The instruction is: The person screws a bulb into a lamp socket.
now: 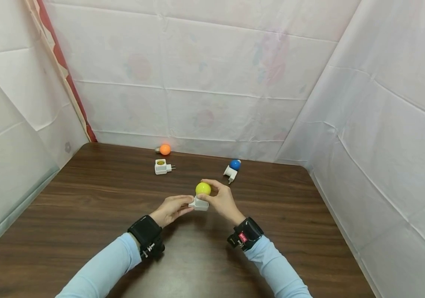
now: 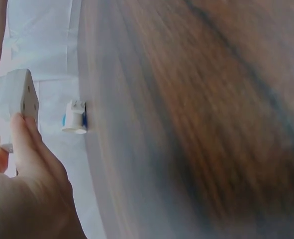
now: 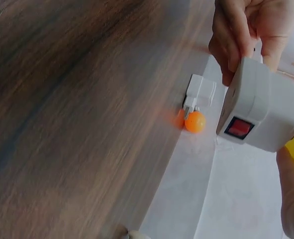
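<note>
My left hand (image 1: 171, 210) pinches a white plug-in lamp socket (image 1: 200, 204) at its plug end, above the table. A rocker switch (image 3: 240, 128), red in a black frame, shows on the socket in the right wrist view. A round yellow bulb (image 1: 202, 188) sits at the socket's mouth, base down. My right hand (image 1: 224, 202) grips this bulb, thumb on the near side and fingers behind. The bulb's base is mostly hidden, so how deep it sits I cannot tell. In the left wrist view, the left fingers (image 2: 27, 144) press against the socket's side.
Towards the back left, an orange bulb (image 1: 165, 149) lies on its side behind another white socket (image 1: 161, 167), whose prongs point right. A blue bulb (image 1: 235, 164) in a third socket (image 1: 230, 172) lies at the back right. White cloth (image 1: 205, 82) borders the brown table (image 1: 97, 198).
</note>
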Demonstrator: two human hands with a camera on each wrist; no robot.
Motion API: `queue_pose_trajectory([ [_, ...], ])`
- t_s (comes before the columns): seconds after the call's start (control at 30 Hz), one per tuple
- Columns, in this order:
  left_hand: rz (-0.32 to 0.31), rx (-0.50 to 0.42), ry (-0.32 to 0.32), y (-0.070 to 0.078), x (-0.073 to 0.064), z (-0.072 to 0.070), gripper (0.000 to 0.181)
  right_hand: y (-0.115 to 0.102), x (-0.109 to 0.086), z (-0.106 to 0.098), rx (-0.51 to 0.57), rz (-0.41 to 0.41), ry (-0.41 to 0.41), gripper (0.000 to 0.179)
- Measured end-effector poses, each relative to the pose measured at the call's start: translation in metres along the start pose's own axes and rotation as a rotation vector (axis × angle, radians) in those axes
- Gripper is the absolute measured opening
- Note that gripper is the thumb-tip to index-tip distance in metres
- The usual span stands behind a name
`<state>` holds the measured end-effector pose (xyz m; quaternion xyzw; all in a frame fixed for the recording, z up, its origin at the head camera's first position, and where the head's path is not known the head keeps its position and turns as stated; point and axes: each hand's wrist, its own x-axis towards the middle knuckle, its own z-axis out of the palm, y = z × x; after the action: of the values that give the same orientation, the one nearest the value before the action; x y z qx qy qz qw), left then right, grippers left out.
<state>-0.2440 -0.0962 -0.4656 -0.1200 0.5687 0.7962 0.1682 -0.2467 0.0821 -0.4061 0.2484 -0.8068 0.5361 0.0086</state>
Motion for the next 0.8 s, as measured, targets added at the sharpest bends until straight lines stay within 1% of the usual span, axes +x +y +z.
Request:
queue_pose_trajectory([
  [0.07, 0.003, 0.007, -0.017, 0.001, -0.001, 0.000, 0.042, 0.009, 0.002, 0.001, -0.013, -0.019, -0.003, 0.045],
  [0.17, 0.003, 0.014, -0.031, 0.003, -0.002, -0.001, 0.041, 0.022, 0.006, 0.001, -0.004, -0.021, -0.024, 0.047],
  [0.23, 0.000, 0.020, -0.039, 0.003, -0.002, -0.001, 0.041, 0.025, 0.006, 0.000, 0.008, -0.029, -0.061, 0.049],
  [0.33, -0.006, 0.026, -0.052, 0.004, -0.003, -0.002, 0.041, 0.026, 0.006, -0.003, 0.053, -0.045, -0.141, 0.049],
  [0.43, -0.008, 0.040, -0.076, 0.005, -0.003, -0.003, 0.042, 0.025, 0.006, -0.005, 0.110, -0.050, -0.222, 0.049],
  [0.57, -0.011, 0.049, -0.081, 0.005, -0.003, -0.004, 0.042, 0.022, 0.007, -0.008, 0.163, -0.034, -0.280, 0.048],
  [0.67, -0.011, 0.040, -0.079, 0.005, -0.003, -0.004, 0.041, 0.013, 0.006, -0.011, 0.167, -0.021, -0.286, 0.047],
  [0.8, -0.007, 0.024, -0.076, 0.004, -0.004, -0.002, 0.042, -0.003, 0.003, -0.014, 0.150, 0.004, -0.269, 0.044],
])
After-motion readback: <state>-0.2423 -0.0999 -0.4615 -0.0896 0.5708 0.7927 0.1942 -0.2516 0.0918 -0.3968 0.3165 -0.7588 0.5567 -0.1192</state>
